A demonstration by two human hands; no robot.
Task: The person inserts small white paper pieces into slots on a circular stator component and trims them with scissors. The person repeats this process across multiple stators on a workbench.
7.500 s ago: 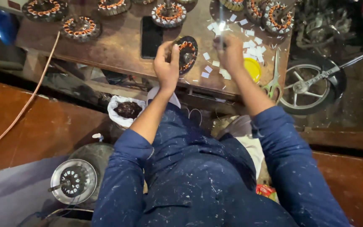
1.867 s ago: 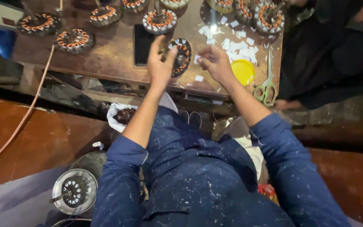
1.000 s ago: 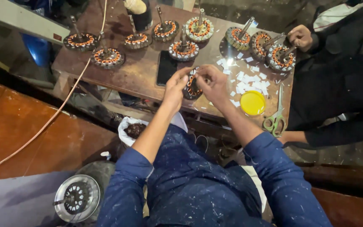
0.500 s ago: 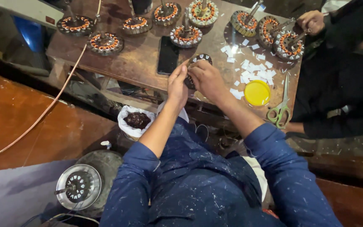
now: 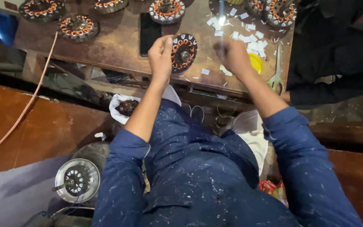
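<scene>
A round motor stator (image 5: 185, 52) with copper windings lies near the front edge of the brown wooden workbench (image 5: 118, 48). My left hand (image 5: 161, 56) is curled at its left rim, thumb and fingers closed against the edge. My right hand (image 5: 233, 57) is off to the right of the stator, blurred by motion, fingers drawn together over scattered white paper slips (image 5: 253, 41). A thin pale streak rises above it; what it holds is unclear. My blue, paint-flecked sleeves fill the lower frame.
More wound stators (image 5: 77, 27) (image 5: 167, 9) line the bench's far side, beside a black phone (image 5: 149, 27). A yellow lid (image 5: 256, 63) and scissors (image 5: 277, 75) lie right. Another person in black (image 5: 337, 50) sits there. A fan housing (image 5: 77, 180), white bag (image 5: 126, 107) and cable (image 5: 28, 103) are below.
Both hands were together on the stator; now my right hand has pulled away to the right over the paper slips. My left hand stays at the stator's left rim.
</scene>
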